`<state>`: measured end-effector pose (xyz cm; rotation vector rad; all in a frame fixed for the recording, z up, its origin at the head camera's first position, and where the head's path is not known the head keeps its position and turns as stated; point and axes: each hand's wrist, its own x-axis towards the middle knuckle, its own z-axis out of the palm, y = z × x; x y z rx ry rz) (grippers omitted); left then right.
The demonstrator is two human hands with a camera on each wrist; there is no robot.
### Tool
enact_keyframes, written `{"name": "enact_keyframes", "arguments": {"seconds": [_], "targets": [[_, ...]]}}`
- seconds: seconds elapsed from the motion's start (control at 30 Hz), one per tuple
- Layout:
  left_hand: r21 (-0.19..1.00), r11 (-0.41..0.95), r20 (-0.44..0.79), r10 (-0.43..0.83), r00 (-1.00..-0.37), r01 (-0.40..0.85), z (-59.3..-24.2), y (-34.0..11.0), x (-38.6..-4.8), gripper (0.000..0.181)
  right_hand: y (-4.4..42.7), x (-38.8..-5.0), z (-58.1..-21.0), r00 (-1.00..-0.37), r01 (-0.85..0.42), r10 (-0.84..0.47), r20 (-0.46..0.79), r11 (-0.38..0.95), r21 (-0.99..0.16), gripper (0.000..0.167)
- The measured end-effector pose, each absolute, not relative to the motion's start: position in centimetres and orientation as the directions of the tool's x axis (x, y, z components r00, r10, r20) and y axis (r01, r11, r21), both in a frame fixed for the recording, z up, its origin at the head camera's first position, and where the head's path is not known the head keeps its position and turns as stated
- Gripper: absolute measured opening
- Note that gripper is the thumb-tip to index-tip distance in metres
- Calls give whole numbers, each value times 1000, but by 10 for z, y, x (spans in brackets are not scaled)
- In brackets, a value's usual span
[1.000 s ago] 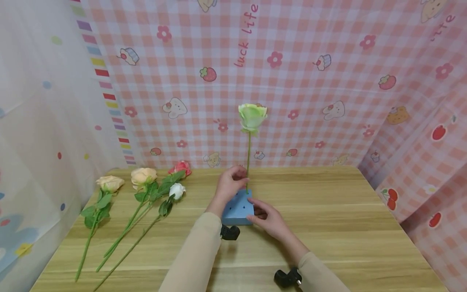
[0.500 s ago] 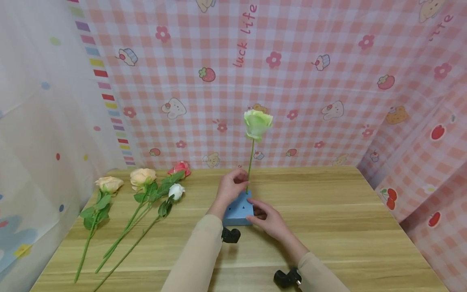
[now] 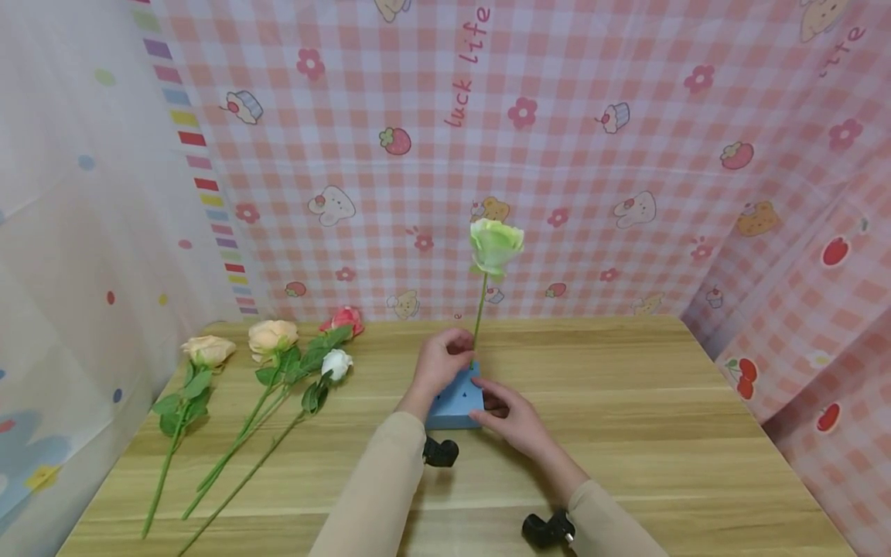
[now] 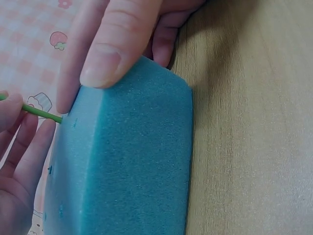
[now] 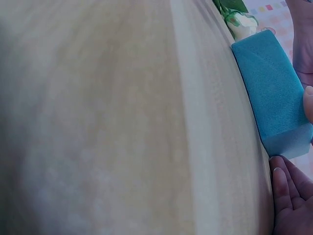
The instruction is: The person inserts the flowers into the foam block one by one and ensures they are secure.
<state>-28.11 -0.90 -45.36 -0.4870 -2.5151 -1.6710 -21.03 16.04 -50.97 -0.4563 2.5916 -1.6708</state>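
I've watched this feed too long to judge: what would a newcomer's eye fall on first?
Likely the pale green rose, rising from the blue block near the middle of the table, its stem pinched by the left hand while the right hand holds the block. Next, two cream roses, a pinkish-red rose and a white rose lying at the table's left.

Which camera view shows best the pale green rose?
The head view: the pale green rose shows its whole bloom and much of its stem. The left wrist view shows only a short stem piece meeting the blue block; the right wrist view, none.
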Motion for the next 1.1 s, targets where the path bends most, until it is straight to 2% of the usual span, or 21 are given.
{"name": "enact_keyframes", "arguments": {"seconds": [0.43,0.83,1.1], "targets": [[867,382,252,220,-942,321,-459,-9,-281,14,158,-209,-507,-957,-234,-253,143,381,-895,54],[852,406,266,208,-941,330,-463,-7,-281,12,152,-189,-467,-955,-226,-269,125,388,-893,51],[851,415,261,196,-945,322,-463,-6,-279,13,158,-209,-509,-957,-236,-252,144,386,-892,54]]}}
